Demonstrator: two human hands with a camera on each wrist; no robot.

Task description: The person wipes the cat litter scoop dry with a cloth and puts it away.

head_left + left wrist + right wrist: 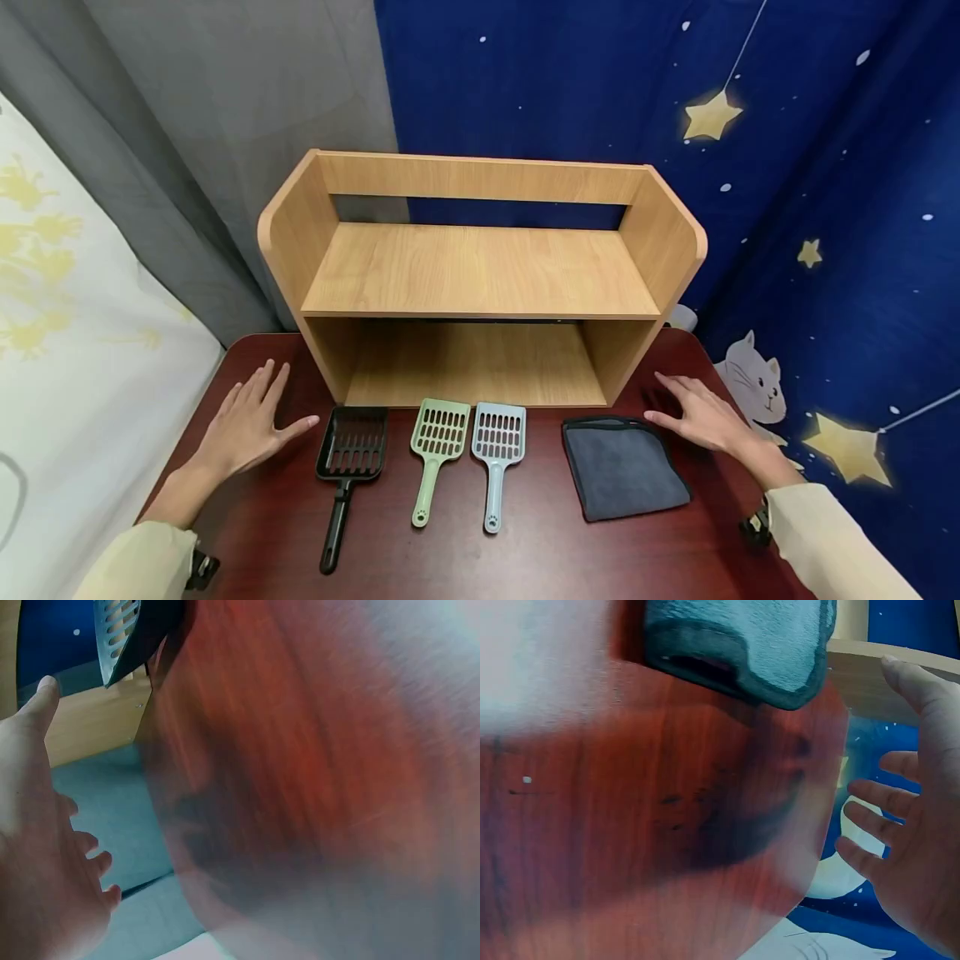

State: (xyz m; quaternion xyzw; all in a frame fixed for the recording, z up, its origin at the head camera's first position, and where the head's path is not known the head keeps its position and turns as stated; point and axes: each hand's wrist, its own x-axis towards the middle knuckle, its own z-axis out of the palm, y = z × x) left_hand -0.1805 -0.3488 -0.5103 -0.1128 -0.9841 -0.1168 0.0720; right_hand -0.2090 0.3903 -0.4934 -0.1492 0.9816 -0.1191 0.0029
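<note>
My left hand, fingers spread, is held at the left of the table beside a black slotted litter scoop. It holds nothing. A green litter scoop and a light blue litter scoop lie side by side in the middle, handles toward me. On the right is a folded dark grey cloth. My right hand is just right of this cloth with fingers extended and nothing in its grasp. In the right wrist view the cloth is apart from the hand.
A two-tier wooden shelf stands at the back of the dark red table. Behind it hang a grey curtain and a blue star-patterned curtain. White fabric hangs at the left.
</note>
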